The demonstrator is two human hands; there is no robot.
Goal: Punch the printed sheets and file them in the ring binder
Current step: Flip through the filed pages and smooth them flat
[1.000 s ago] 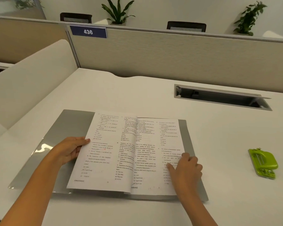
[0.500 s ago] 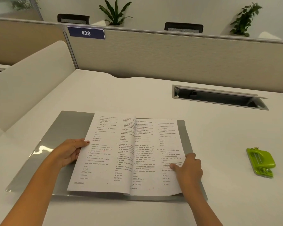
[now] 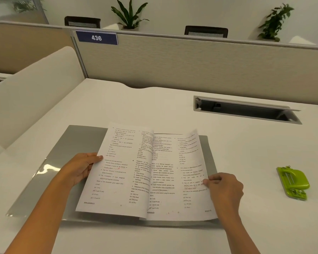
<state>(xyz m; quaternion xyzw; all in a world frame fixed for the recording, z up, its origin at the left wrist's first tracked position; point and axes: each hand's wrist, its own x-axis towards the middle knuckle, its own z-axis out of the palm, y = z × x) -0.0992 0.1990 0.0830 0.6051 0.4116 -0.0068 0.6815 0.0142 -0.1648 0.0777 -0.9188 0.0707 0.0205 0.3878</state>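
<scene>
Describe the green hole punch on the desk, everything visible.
The green hole punch is small, of glossy lime plastic, with a rounded lever top, a pale slotted strip along its left side and metal parts at its near end. It lies flat on the white desk, right of the grey folder and sheets, untouched by either hand.
</scene>
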